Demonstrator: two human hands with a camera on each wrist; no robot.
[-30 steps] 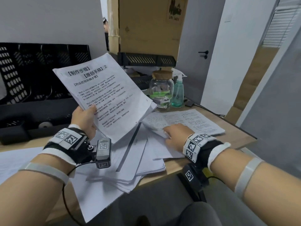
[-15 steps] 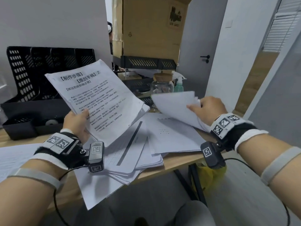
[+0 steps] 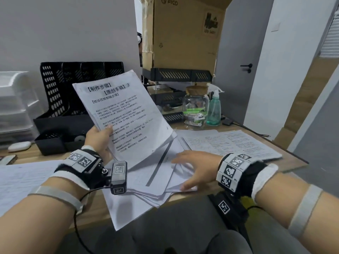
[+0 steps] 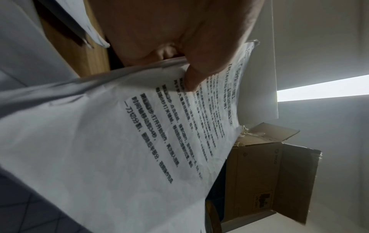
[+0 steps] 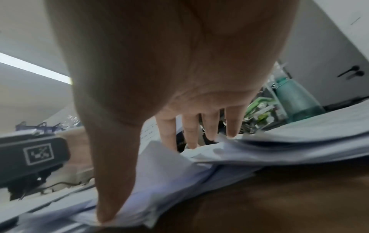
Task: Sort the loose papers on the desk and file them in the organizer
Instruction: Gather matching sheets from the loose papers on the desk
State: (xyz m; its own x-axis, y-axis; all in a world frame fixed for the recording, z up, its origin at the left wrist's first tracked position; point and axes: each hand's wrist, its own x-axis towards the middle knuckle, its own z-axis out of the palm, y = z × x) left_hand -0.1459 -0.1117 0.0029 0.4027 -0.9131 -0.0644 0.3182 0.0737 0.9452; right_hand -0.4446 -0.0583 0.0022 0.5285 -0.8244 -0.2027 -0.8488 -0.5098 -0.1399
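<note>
The person's left hand [image 3: 98,137] holds a small bunch of printed pages [image 3: 126,116] up in the air. The thumb presses on the front of the top page and the other fingers are hidden behind, so the bunch is pinched at its left edge. It is tilted back toward the face, most likely so the big heading can be read. That would help the person choose where these pages belong.

The right hand [image 3: 197,166] is spread wide and flat, holding nothing. Its fingers [image 5: 189,132] reach over the messy pile of loose papers [image 3: 156,182] at the front edge of the desk [image 3: 293,165]. The thumb tip touches the near corner of the pile. It looks as if this hand is about to take the next sheet, or to keep the pile from sliding off.

More printed sheets [image 3: 229,143] lie flat on the desk to the right of the pile. Another white sheet [image 3: 23,178] lies on the left.

The black mesh organizer [image 3: 60,107] stands at the back left of the desk, behind the raised pages. No paper can be seen in its slots from here. So the filing seems still to be done, and the sorting is in its early part.

A glass jar with a cork lid [image 3: 195,107] and a green spray bottle [image 3: 213,109] stand behind the sheets, under a cardboard box [image 3: 183,33].
</note>
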